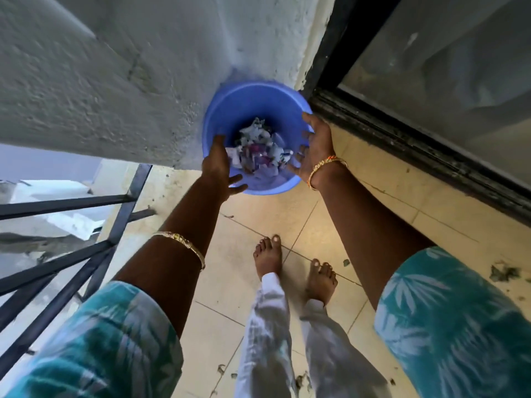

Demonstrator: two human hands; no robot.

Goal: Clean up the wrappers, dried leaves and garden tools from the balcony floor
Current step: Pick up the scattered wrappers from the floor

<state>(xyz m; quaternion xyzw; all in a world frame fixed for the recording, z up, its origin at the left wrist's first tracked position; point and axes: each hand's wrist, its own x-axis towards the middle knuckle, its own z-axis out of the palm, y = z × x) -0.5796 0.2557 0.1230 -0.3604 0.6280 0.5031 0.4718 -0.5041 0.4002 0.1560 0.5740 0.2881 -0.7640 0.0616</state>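
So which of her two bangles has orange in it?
The bangle on the right wrist, close to the blue bucket. The left forearm's bangle is plain gold and sits farther up the arm.

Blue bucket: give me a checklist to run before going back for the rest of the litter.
1. Wrappers inside the blue bucket: ok.
2. Left hand free, fingers open over the rim: ok.
3. Right hand free, open at the rim: ok.
4. Bucket standing steady against the wall: cannot tell.
5. Dried leaves cleared from the floor tiles: not ok, bits remain.
6. Garden tools collected: cannot tell, none in view.
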